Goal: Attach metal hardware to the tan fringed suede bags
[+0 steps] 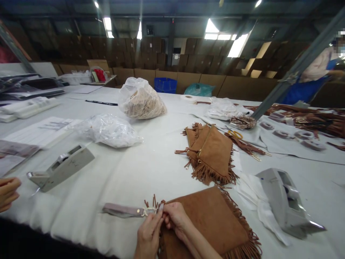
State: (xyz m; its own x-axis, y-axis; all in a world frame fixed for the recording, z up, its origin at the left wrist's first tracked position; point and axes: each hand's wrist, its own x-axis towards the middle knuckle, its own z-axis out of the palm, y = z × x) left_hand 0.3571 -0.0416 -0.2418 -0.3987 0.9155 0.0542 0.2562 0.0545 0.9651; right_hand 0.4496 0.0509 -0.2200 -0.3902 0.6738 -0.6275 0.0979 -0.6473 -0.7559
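Left hand (148,230) and right hand (176,217) pinched narrow on a pale strip (161,207) at the corner of the near bag (211,219), strap (124,210) lying out leftward on the white-covered bench (159,162). Risk, judged: slipping fingertips could crease the strip, or loose tassels (154,200) could get trapped under it. Bench carries tape dispensers (67,167); beyond, dim hall, stacked cartons (248,86), bright windows (107,23).

Pretty dim hall (121,28) on my end tbh. Behind the white surface (161,153) I've got brown cartons (151,59) stacked in rows, bright windows (239,45) high beyond it, two small lamps (258,3) way above it, and a grey metal post (309,57) slanting up over its right side.
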